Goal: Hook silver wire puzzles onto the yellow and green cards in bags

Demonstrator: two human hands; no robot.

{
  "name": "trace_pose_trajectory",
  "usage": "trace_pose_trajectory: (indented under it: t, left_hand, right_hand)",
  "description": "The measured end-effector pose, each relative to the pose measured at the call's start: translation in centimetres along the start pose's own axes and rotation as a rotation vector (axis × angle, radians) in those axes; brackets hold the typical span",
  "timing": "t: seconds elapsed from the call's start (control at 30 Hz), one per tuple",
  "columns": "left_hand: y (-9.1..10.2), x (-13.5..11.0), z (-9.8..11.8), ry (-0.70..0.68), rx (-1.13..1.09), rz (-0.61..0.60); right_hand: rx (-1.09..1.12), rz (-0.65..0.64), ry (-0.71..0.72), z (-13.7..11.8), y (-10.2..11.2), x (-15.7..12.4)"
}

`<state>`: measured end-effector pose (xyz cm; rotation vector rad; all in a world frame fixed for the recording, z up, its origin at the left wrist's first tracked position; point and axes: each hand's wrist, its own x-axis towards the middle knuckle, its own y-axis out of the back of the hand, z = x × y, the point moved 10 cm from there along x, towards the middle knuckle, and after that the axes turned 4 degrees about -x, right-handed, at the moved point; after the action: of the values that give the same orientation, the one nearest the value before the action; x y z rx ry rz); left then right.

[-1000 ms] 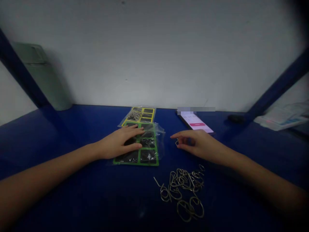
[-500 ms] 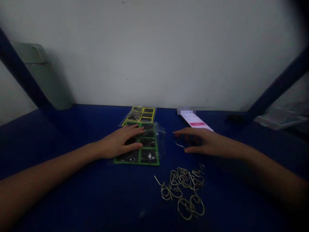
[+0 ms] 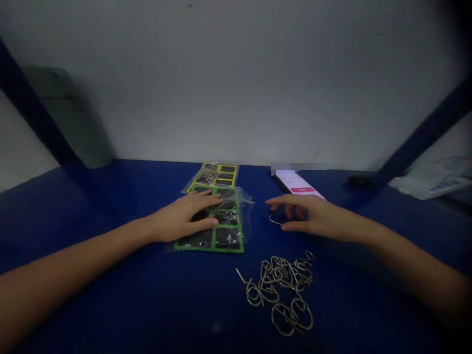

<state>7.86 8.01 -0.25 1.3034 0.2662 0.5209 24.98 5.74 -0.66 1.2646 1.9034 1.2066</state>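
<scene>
My left hand (image 3: 184, 216) lies flat with fingers stretched out on a clear plastic packet (image 3: 226, 238) holding a green-edged card with dark panels. My right hand (image 3: 322, 214) rests low over the blue surface, thumb and forefinger apart. A small bent wire piece (image 3: 275, 221) sits between them, its lower end by the thumb tip; whether the thumb touches it I cannot tell. Nearer to me, below the right hand, is a loose cluster of looped metal wire pieces (image 3: 280, 280), several of them overlapping or linked.
Behind the green packet lies a yellow-edged packet (image 3: 225, 175) with small metal pieces inside. A lit phone (image 3: 300, 184) lies beyond my right hand. A grey-green cylinder (image 3: 83, 125) stands at the back left. At right are a dark object (image 3: 361, 181) and a pale plastic item (image 3: 427, 184).
Both hands, the packets and the wire pieces stay almost in place. The picture has grown somewhat darker at the wall, and the view has shifted very slightly.
</scene>
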Motion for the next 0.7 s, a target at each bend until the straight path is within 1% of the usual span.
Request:
trace_pose_trajectory:
  t: [0.07,0.2,0.43,0.57,0.7]
  left_hand:
    - [0.0,0.0,0.0,0.006,0.003,0.002]
    - [0.0,-0.1,-0.1,0.015,0.001,0.003]
    - [-0.1,-0.1,-0.1,0.011,-0.004,-0.001]
    - [0.1,-0.1,0.0,0.004,0.001,0.006]
    - [0.0,-0.1,0.0,0.003,-0.001,0.005]
  right_hand:
    - [-0.004,0.015,0.005,-0.1,0.1,0.0]
    - [-0.015,0.062,0.064,-0.7,0.5,0.1]
    - [-0.048,0.11,0.169,-2.5,0.4,0.2]
    - [-0.061,0.128,0.19,-2.4,0.2,0.3]
    - [-0.081,0.142,0.17,-1.8,0.3,0.3]
